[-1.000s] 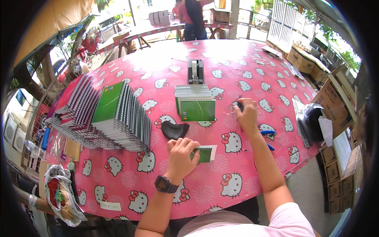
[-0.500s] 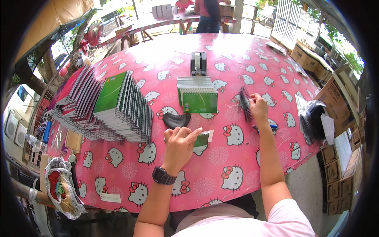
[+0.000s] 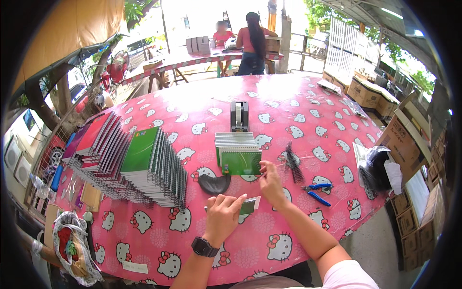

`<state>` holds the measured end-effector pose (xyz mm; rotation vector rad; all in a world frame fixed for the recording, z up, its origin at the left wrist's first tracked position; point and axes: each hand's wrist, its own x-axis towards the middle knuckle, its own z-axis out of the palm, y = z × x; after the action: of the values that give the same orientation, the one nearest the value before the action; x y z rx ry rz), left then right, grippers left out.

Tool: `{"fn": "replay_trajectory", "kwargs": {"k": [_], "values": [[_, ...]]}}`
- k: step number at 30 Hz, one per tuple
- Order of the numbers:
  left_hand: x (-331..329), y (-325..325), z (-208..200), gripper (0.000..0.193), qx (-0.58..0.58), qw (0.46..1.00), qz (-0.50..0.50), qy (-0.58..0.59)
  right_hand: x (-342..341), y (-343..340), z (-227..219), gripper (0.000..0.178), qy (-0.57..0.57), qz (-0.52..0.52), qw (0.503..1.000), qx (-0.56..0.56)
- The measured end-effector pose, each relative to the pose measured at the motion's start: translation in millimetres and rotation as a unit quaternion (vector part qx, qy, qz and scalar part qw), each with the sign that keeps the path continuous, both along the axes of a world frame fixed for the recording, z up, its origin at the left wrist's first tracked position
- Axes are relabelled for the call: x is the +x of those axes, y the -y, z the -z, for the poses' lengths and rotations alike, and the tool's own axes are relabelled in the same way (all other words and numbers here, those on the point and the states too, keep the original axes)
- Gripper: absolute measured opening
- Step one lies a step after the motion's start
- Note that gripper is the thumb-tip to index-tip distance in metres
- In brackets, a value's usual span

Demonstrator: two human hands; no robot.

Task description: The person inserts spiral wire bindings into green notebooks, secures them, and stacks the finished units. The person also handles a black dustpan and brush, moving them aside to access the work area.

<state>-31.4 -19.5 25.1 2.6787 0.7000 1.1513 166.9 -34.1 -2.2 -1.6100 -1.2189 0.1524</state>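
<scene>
My left hand, with a black watch on its wrist, lies bent over a small green-covered notebook with a pale edge showing. Its fingers hide most of that notebook. My right hand has its fingertips closed at the right edge of the front green notebook cover, which leans against a row of pale page blocks. A curved bundle of black spiral coils sits left of that row. More black spiral coils lie to the right, apart from my right hand.
Stacks of spiral notebooks, green and red, stand at left. Blue-handled pliers lie at right. A black tape dispenser stands beyond the page blocks. A black plastic bag is at the right edge; two people are beyond.
My right hand has left the loose black coils and moved left to the green cover. My left hand stays on the small notebook. The view has tilted upward.
</scene>
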Motion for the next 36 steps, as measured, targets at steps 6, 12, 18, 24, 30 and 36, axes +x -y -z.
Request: {"fn": "replay_trajectory", "kwargs": {"k": [6, 12, 18, 24, 30, 36], "values": [[6.0, -0.8, 4.9, 0.034, 0.009, 1.000, -0.002, -0.002, -20.2, -1.8, 4.8, 0.038, -0.022, -0.029, 0.999, 0.027], [5.5, 5.7, 0.6, 0.034, 0.006, 1.000, -0.010, 0.000, -20.3, 0.0, -5.8, 0.034, -0.244, -0.087, 0.966, 0.012], [6.6, 4.4, 3.3, 0.032, 0.009, 1.000, -0.008, -0.001, -35.0, -1.4, -3.3, 0.030, -0.242, -0.112, 0.963, 0.034], [-0.8, -8.0, 3.0, 0.026, -0.003, 0.996, -0.091, 0.024, -28.2, 17.1, -28.4, 0.026, -0.172, -0.205, 0.958, -0.105], [2.5, -3.0, 1.6, 0.019, 0.001, 0.995, -0.098, 0.026, -37.1, 15.8, -13.0, 0.028, -0.274, -0.237, 0.924, -0.128], [-1.8, -5.7, 0.4, 0.015, -0.012, 0.995, -0.099, 0.018, -28.6, -2.4, -10.9, 0.025, -0.314, -0.278, 0.898, -0.135]]}}
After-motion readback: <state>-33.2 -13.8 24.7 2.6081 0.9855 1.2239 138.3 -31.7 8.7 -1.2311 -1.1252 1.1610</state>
